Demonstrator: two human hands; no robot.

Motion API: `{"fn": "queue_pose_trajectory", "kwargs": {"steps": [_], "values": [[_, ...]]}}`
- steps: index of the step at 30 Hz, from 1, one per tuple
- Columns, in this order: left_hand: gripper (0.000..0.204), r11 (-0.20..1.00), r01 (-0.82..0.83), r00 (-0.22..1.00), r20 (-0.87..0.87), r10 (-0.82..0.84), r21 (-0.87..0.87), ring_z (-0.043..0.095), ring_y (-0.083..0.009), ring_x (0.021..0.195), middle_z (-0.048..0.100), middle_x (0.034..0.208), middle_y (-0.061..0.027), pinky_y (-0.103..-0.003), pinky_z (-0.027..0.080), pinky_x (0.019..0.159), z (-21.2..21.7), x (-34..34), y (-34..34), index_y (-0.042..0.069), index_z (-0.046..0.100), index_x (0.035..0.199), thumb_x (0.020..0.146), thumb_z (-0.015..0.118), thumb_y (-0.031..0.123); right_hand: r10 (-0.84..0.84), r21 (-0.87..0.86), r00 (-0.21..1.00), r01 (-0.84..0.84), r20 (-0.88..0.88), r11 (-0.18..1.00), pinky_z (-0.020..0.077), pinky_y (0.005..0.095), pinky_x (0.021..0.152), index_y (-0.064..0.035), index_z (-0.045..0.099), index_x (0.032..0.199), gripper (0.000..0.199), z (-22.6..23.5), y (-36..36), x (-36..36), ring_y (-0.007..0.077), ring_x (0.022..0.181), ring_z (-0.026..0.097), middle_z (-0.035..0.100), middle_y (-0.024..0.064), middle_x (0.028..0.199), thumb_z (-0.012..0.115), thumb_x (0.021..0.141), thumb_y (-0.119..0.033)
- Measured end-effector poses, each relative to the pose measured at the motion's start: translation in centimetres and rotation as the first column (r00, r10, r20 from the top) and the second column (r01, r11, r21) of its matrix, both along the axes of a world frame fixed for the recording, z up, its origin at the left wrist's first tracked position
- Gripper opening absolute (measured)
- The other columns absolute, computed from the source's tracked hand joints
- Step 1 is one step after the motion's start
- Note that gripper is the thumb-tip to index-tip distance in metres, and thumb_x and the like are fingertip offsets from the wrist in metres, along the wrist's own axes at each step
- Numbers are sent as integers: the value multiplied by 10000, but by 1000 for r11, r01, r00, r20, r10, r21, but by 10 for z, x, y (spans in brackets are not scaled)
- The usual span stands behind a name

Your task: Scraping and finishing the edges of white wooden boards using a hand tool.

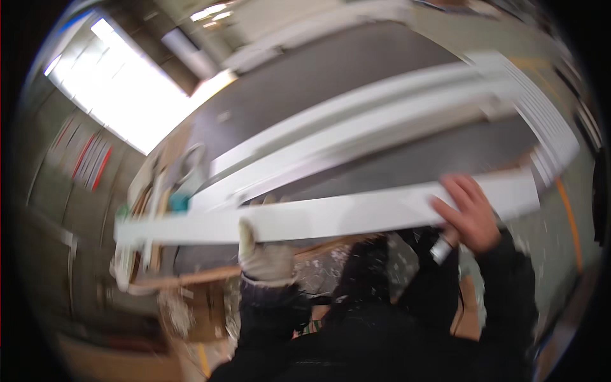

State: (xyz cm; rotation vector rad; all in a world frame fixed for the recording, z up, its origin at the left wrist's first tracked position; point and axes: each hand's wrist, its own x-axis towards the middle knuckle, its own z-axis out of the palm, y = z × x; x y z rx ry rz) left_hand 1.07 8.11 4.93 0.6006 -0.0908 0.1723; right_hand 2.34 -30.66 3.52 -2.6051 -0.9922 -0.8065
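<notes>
A long flat white strip (344, 213) stretches across in front of me, above the near edge of a dark grey table (445, 153). My left hand (266, 258), in a pale glove, grips it left of the middle, thumb on the near face and fingers mostly hidden behind. Toward the strip's right end, my bare right hand (470, 216) is closed on it, fingers lying over the face. Below that hand shows a small whitish piece (440, 250), too blurred to name. Beyond the strip, more long white profiles (356, 130) lie on the table.
Several ridged white pieces (541, 114) sit together at the table's right end. A teal object (179, 202) and other items crowd the left end. Below the near edge are a cardboard box (207, 312) and clear plastic wrap (318, 274). An orange line (569, 219) marks the floor.
</notes>
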Motion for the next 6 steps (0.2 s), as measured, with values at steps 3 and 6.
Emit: {"fn": "queue_pose_trajectory", "kwargs": {"steps": [3,6], "values": [[471,988,-152,852,-506,138,14,460,-323,1357,559,1384,-168,-544,317,1186,-77,3,27,17,546,1319,958,642,304,65,-96,995,-58,71,994,384,525,1109,-165,630,1202,473,-17,5,48,356,1265,512,572,147,1248,716,740,-212],[760,960,275,937,-241,-253,61,338,-313,1444,372,1548,-172,-585,175,1226,-130,36,36,19,261,1533,951,659,303,-8,-159,991,-14,-136,987,309,523,1156,-220,519,1364,563,-76,-14,76,340,1332,453,529,137,1299,678,824,-231]]}}
